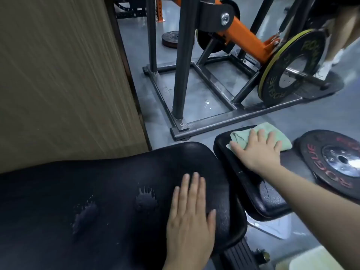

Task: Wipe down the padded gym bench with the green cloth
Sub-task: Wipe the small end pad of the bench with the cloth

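The black padded bench has two parts: a long back pad (97,191) across the lower left and a smaller seat pad (259,197) at the right. Worn, torn patches mark the back pad. My left hand (191,215) lies flat on the back pad near its right end, fingers together, holding nothing. My right hand (257,151) presses flat on the folded green cloth (280,133) at the far end of the seat pad. The cloth shows beyond my fingertips and beside my thumb.
A wooden panel (58,75) stands at the left. A dark steel machine frame (204,117) with an orange arm (245,38) and a yellow-edged weight plate (292,69) stands beyond the bench. A red-lettered plate (335,162) lies on the floor at right. Someone's legs (335,45) are top right.
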Demonstrator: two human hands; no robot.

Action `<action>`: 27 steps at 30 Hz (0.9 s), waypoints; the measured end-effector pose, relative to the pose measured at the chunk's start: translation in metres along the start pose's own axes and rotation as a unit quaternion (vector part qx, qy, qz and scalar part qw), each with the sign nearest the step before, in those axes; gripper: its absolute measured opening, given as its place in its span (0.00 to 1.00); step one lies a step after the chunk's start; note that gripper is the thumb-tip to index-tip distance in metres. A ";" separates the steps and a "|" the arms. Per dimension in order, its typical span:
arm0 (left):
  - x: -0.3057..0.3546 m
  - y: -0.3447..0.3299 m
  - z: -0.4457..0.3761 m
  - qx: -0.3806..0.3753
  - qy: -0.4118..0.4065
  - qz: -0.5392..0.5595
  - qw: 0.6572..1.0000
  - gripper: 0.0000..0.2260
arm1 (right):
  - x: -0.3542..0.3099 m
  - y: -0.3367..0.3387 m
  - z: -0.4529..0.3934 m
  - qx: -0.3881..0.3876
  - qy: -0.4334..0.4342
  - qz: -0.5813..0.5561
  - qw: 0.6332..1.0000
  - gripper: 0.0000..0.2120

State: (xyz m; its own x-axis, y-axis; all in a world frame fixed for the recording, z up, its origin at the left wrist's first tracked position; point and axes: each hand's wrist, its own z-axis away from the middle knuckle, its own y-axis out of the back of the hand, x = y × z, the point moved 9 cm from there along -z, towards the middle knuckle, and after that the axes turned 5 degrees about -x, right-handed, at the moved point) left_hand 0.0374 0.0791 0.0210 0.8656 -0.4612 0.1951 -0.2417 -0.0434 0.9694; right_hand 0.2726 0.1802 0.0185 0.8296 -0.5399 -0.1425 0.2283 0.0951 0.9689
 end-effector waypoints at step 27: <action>-0.031 -0.017 0.015 -0.038 0.104 -0.022 0.994 0.35 | -0.019 -0.029 0.102 -0.132 0.280 0.048 0.950 0.57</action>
State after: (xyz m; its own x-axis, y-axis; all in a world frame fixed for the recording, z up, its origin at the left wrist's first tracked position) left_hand 0.0081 0.0810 -0.0037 0.9484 -0.2671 0.1709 -0.1745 0.0105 0.9846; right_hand 0.1980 0.1028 0.0135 0.9771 0.0047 -0.2130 0.1963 0.3681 0.9088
